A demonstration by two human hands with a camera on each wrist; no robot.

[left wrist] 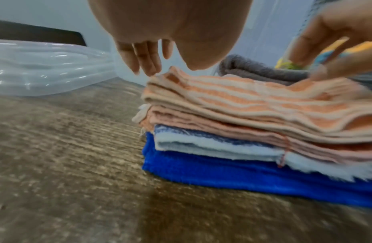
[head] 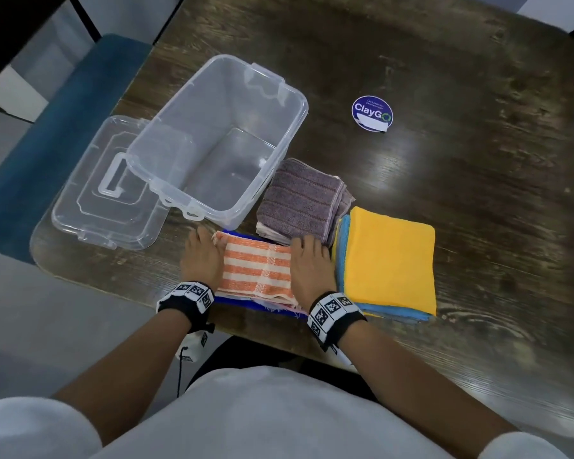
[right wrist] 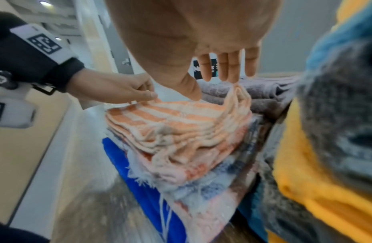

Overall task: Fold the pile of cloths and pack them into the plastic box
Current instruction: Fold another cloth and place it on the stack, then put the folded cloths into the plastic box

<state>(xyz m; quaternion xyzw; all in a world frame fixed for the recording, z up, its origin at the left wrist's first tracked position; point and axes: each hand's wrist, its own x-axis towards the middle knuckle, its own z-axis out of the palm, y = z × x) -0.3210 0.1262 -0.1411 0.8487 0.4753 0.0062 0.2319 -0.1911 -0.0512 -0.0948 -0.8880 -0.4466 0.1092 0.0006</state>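
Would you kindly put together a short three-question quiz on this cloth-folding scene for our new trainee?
1. True or false: the plastic box already holds folded cloths.
2. Which cloth tops the stack that both the left hand and the right hand touch?
3. Fill in: seen by the person, the lid lies on the table to the box's ___.
Key: 1 false, it is empty; 2 the orange-striped cloth; 3 left.
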